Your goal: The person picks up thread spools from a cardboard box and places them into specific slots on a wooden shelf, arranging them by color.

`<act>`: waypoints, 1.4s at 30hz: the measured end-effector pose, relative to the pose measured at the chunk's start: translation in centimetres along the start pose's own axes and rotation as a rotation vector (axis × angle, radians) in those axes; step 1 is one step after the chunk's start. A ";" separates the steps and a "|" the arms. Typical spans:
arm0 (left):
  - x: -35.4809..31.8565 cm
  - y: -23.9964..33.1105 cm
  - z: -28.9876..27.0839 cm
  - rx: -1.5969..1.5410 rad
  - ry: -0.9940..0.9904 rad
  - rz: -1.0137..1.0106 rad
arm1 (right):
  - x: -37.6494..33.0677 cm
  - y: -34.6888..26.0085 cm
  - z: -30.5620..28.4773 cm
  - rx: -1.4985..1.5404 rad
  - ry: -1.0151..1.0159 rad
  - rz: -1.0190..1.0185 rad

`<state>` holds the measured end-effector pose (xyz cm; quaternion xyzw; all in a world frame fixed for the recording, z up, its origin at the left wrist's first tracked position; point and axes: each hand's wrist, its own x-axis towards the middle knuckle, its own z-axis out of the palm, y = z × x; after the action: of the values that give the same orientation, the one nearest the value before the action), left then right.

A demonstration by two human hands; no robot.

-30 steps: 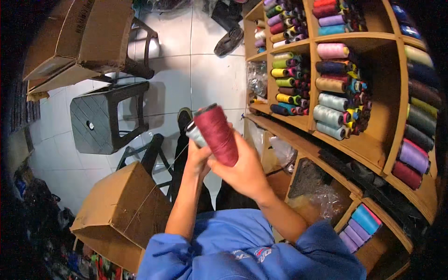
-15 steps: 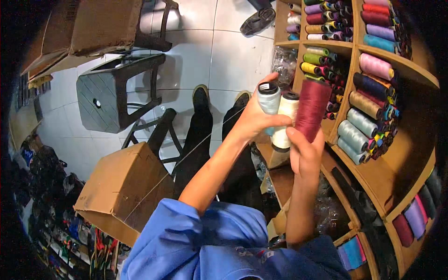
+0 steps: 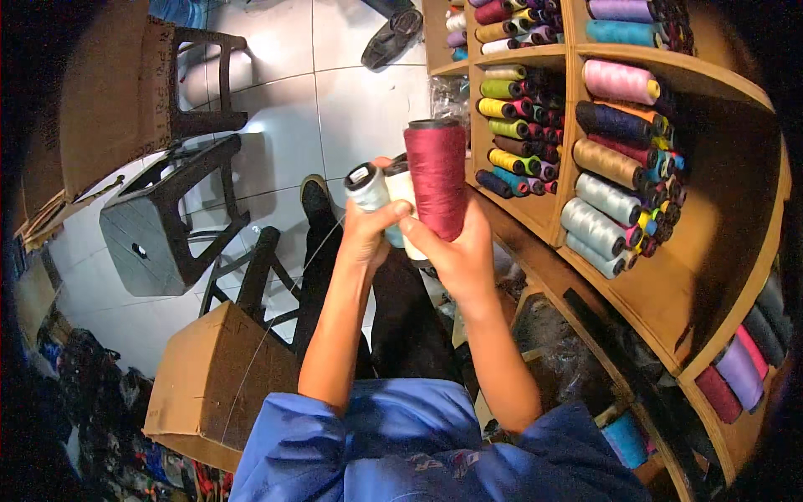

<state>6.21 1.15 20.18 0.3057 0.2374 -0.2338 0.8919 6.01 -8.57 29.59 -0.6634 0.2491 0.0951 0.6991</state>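
Observation:
My right hand grips a tall dark red thread cone upright in front of the wooden shelf. Just left of it, my left hand holds a pale blue-white thread spool and a cream spool side by side. The three spools touch one another. A thin thread runs down from my left hand toward the cardboard box. Both forearms rise from my blue sleeves at the bottom.
The shelf compartments hold several coloured thread cones lying on their sides. A dark plastic stool stands on the white tiled floor at left, with flattened cardboard behind it. Plastic bags lie on the lower shelf.
Both hands have stayed together with the spools while the view swung toward the shelf; the red cone now stands upright close to the shelf front, and the pale spools show beside it.

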 end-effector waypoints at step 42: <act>-1.4 4.7 -8.7 0.005 0.044 -0.021 | 16.6 15.7 -15.5 -1.423 0.560 -0.033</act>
<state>5.34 10.54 16.90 0.3104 0.2597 -0.2371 0.8832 9.55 -25.38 7.91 -0.9568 0.2860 0.0505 0.0152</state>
